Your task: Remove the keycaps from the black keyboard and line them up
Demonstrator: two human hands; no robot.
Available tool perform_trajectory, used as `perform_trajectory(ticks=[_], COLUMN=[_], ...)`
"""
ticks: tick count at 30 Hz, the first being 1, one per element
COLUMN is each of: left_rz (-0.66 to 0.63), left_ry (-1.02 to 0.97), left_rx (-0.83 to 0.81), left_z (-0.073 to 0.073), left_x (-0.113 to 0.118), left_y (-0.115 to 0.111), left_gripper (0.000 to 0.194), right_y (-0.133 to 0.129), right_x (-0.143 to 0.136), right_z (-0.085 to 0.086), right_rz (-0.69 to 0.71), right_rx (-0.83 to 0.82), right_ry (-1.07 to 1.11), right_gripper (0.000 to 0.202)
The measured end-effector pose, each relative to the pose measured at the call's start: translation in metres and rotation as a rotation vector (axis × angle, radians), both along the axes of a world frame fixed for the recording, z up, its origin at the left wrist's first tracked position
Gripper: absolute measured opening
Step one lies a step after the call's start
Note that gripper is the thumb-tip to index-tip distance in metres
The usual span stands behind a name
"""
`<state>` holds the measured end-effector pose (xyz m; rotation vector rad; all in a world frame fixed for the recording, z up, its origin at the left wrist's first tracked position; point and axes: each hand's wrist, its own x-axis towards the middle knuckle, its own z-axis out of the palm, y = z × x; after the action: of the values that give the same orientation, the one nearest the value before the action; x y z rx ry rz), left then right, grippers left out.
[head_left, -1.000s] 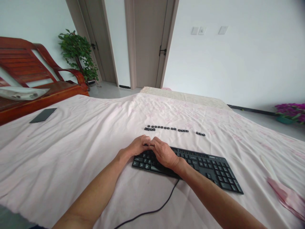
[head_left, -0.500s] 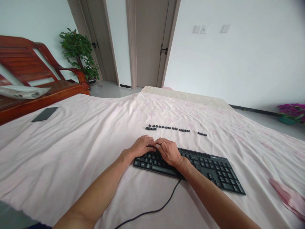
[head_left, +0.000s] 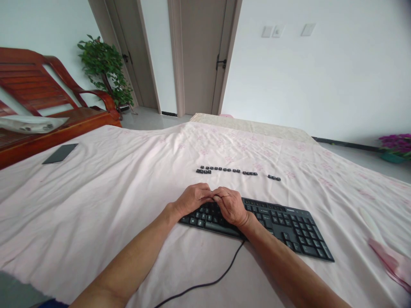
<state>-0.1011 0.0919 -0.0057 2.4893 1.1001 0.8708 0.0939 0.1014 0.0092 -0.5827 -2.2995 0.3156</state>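
A black computer keyboard (head_left: pixel 287 235) lies slantwise on the pink cloth. Over its left part, my left hand (head_left: pixel 192 199) rests with curled fingers at the back edge. My right hand (head_left: pixel 230 206) lies over the keys beside it, fingers bent and pressed together, its tips meeting those of the left. Whatever is between the fingertips is hidden. Loose black keycaps (head_left: pixel 220 169) stand in a row behind the keyboard, with a shorter row (head_left: pixel 204 171) in front at its left end. A small group of keycaps (head_left: pixel 274 177) sits apart to the right.
The keyboard's cable (head_left: pixel 205 285) runs toward me over the wrinkled pink cloth (head_left: pixel 128 184). A dark flat phone-like slab (head_left: pixel 60 154) lies far left. Pink fabric (head_left: pixel 390 261) lies at the right. Beyond are a wooden bench (head_left: pixel 73 96), a potted plant (head_left: pixel 104 64) and doors (head_left: pixel 202 55).
My hands stay at the same part of the keyboard, with the fingertips slightly shifted and closer together. The view has tilted a little; the keycaps lie as before.
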Motion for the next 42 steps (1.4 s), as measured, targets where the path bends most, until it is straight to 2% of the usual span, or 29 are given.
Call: perform_trajectory(ticks=[5, 7, 12, 15, 17, 20, 25, 29, 34, 38, 42], left_rz=[-0.009, 0.025, 0.12, 0.12, 0.129, 0.149, 0.153, 0.114, 0.083, 0.154, 0.301], left_ry=[-0.042, -0.058, -0.129, -0.159, -0.155, -0.149, -0.129, -0.056, -0.015, -0.048, -0.143], left_rx=[-0.136, -0.19, -0.256, -0.285, -0.284, -0.257, -0.153, -0.086, -0.098, -0.138, -0.195], left_z=[0.006, 0.008, 0.009, 0.01, 0.01, 0.01, 0.009, 0.011, 0.013, 0.013, 0.013], left_x=[0.0, 0.001, 0.002, 0.003, 0.004, 0.005, 0.008, 0.011, 0.014, 0.014, 0.007], left_y=[-0.002, -0.003, -0.006, -0.007, -0.007, -0.008, -0.009, -0.011, -0.013, -0.01, 0.016], left_gripper=[0.017, 0.017, 0.029, 0.037, 0.037, 0.034, 0.012, 0.014, 0.018, 0.02, 0.029], right_y=[0.002, 0.003, 0.001, 0.0, -0.001, -0.001, -0.001, 0.001, 0.003, 0.0, -0.009], right_x=[-0.001, 0.0, 0.002, 0.005, 0.007, 0.01, 0.018, 0.022, 0.023, 0.026, 0.034], right_z=[0.0, 0.0, 0.001, 0.002, 0.003, 0.005, 0.008, 0.008, 0.008, 0.018, 0.024], right_rz=[-0.077, -0.106, -0.141, -0.247, -0.323, -0.351, -0.416, -0.44, -0.428, -0.429, -0.425], right_rx=[-0.073, -0.094, -0.132, -0.184, -0.222, -0.259, -0.307, -0.315, -0.33, -0.355, -0.393], right_ry=[0.021, 0.029, 0.102, 0.193, 0.267, 0.346, 0.443, 0.47, 0.496, 0.516, 0.475], right_gripper=[0.021, 0.022, 0.024, 0.026, 0.028, 0.028, 0.028, 0.028, 0.029, 0.03, 0.029])
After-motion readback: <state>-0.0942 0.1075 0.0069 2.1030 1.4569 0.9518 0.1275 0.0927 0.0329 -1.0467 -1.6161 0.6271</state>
